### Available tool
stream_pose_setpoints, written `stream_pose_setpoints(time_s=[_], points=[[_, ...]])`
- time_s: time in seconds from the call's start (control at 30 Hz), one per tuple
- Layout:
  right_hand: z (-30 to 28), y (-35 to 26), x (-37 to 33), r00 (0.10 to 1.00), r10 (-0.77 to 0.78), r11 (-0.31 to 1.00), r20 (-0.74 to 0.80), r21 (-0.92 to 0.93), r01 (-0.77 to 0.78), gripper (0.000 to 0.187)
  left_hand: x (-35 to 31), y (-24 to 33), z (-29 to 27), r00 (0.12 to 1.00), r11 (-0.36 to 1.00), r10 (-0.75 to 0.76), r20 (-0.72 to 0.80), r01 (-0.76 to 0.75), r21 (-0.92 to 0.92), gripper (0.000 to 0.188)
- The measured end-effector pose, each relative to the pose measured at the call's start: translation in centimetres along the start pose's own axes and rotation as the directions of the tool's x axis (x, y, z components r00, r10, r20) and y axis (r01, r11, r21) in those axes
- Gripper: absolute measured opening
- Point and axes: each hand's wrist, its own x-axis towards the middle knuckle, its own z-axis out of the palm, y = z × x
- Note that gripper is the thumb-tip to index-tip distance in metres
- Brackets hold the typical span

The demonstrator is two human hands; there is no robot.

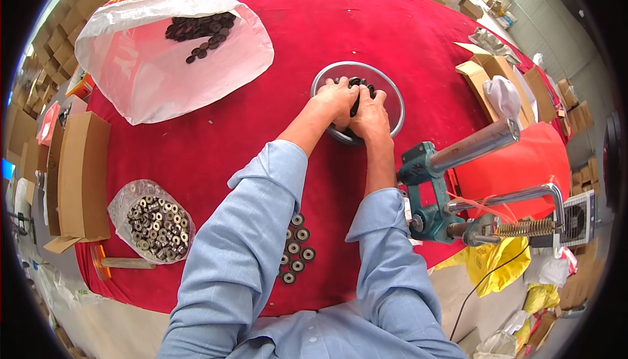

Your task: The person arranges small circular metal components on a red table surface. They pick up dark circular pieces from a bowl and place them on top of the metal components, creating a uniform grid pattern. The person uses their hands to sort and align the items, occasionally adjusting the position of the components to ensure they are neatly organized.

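Note:
Both arms reach forward to a round bowl with a grey rim [401, 105] on the red cloth. Over it, my left hand [336, 102] and my right hand [371, 118] are close together, fingers curled around small black round pieces [355, 83]. Some of these pieces show between the fingers; the palms and most of the bowl's contents are hidden. Nearer to me, between the forearms, several black wheels with metal centres [296, 252] lie on the cloth, partly covered by my left sleeve.
A green hand press [428, 205] with a metal lever stands at right. Far left lies an open white sack [163, 91] holding black discs [209, 32]. A clear bag of metal bearings [157, 228], a hammer [124, 263] and cardboard boxes [84, 169] sit at left.

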Motion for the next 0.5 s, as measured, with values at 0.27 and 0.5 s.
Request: stream_pose_setpoints(time_s=[0.27, 0.5], points=[[0.6, 0.1, -0.1, 0.993, -0.057, 0.997, -0.1, -0.05, 0.053, 0.059, 0.3, -1.2, 1.6, 0.988, 0.991, 0.088, -0.125, -0.099, -0.085, 0.064], [0.8, 0.2, 0.1, 0.87, -0.198, 0.965, -0.451, 0.064, 0.253, 0.038, 0.8, -1.4, 3.2, 0.77, 0.955, 0.121, -0.626, -0.263, -0.139, 0.041]])
